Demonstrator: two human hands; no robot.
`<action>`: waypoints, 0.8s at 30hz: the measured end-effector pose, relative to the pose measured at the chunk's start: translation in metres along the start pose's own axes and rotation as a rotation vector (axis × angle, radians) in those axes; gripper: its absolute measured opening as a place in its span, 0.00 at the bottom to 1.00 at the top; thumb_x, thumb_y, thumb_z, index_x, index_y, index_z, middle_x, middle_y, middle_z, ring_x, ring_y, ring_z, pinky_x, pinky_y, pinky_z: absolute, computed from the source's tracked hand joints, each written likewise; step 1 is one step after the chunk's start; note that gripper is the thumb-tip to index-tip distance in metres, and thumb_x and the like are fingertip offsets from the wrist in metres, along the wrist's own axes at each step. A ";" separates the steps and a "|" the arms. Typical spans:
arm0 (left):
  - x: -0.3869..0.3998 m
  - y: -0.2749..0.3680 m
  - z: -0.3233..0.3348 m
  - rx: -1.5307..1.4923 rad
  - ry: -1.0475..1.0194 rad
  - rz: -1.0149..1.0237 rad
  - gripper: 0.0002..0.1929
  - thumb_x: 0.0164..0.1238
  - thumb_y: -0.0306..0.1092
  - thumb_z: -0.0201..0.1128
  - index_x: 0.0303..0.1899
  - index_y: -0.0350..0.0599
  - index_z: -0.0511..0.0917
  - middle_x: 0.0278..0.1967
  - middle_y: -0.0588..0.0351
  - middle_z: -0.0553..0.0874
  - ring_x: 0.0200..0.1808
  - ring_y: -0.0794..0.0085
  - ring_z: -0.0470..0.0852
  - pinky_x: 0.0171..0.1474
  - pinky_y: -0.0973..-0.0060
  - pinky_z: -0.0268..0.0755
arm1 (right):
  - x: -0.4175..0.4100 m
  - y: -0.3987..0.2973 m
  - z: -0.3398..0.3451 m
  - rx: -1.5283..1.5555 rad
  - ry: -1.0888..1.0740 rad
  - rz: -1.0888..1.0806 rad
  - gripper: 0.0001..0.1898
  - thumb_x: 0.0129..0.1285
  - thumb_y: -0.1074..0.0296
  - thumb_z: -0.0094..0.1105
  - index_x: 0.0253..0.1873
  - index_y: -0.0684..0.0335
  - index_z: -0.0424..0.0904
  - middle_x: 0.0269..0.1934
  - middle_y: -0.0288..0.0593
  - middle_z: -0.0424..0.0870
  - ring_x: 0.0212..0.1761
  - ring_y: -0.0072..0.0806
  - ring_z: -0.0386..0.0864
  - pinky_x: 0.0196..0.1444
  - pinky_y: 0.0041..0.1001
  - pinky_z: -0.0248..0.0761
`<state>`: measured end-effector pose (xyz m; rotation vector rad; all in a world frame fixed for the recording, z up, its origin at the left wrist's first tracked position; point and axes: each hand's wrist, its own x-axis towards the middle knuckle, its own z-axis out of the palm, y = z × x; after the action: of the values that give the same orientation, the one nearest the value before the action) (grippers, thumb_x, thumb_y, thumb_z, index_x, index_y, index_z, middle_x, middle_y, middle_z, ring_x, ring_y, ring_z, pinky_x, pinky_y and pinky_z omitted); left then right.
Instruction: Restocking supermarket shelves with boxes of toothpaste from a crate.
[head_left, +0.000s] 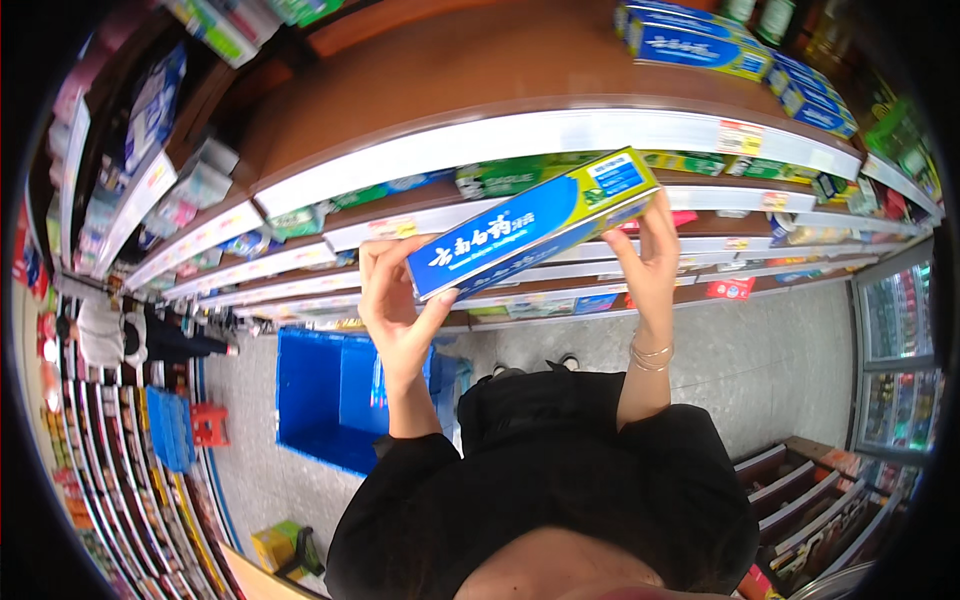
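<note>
Between my two hands, in front of the shelves, is a long blue and yellow-green toothpaste box (525, 225) that bears white writing. My left hand (401, 300) grips its left end, thumb below and fingers above. At the raised right end, my right hand (649, 251) holds the box between thumb and fingers. Similar toothpaste boxes (682, 49) stand at the back right of the brown top shelf (480, 60), and a second group of them (814, 94) is stacked farther right. Green boxes (502, 178) on the shelf below are partly hidden by the held box.
A large blue plastic crate (311, 390) is on the floor at the left, beyond my left forearm. Farther left are a red stool (210, 424), a blue crate (171, 427) and a person (105, 334). Glass-door coolers (896, 315) line the right side. Low shelves (802, 487) stand at lower right.
</note>
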<state>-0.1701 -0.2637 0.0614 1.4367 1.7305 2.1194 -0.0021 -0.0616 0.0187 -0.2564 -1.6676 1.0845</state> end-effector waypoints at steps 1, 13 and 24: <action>0.010 -0.001 0.015 0.014 -0.058 0.073 0.23 0.51 0.26 0.72 0.52 0.34 0.79 0.54 0.52 0.70 0.52 0.66 0.78 0.56 0.72 0.69 | 0.002 -0.003 -0.015 -0.006 0.077 -0.018 0.24 0.58 0.75 0.67 0.60 0.70 0.74 0.60 0.47 0.72 0.62 0.33 0.71 0.63 0.30 0.64; 0.121 0.008 0.143 0.363 -0.380 0.341 0.17 0.64 0.39 0.65 0.51 0.42 0.82 0.66 0.48 0.67 0.51 0.65 0.82 0.52 0.68 0.76 | 0.052 -0.028 -0.140 -0.715 0.304 -0.211 0.19 0.63 0.65 0.65 0.55 0.72 0.76 0.50 0.53 0.78 0.51 0.42 0.76 0.55 0.36 0.68; 0.187 -0.039 0.210 0.574 -0.302 0.482 0.24 0.70 0.44 0.63 0.59 0.37 0.73 0.58 0.43 0.70 0.46 0.58 0.82 0.53 0.67 0.75 | 0.140 0.010 -0.162 -0.963 0.208 -0.190 0.36 0.62 0.52 0.64 0.67 0.73 0.63 0.51 0.62 0.80 0.54 0.53 0.76 0.60 0.42 0.65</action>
<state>-0.1554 0.0110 0.1322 2.3821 2.1210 1.4720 0.0772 0.1187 0.1036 -0.7728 -1.8623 0.0393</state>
